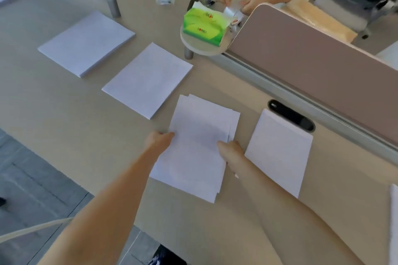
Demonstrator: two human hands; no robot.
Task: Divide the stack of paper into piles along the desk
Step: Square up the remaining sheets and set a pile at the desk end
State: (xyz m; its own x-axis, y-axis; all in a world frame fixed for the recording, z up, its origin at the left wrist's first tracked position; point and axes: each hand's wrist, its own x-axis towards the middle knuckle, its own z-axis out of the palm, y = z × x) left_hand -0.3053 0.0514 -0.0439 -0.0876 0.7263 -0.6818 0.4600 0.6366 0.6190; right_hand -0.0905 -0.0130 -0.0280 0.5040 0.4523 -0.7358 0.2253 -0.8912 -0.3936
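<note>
Paper piles on tabletop (215,232): four in a row, plus sheet edge at far right (394,221). Nearest, messy fanned pile (193,157), gripped both sides: left hand (159,139) fingers curled on left edge, right hand (231,149) pinching right edge. Neat pile (280,153) just right. Two neat piles farther left (147,79), (86,43). One green tissue box (203,26) beyond.

A beige laminate tabletop (64,125) carries four white paper piles: two squared stacks (86,43) (147,79), one loosely fanned pile (200,146), another neat stack (280,153) beside it.
</note>
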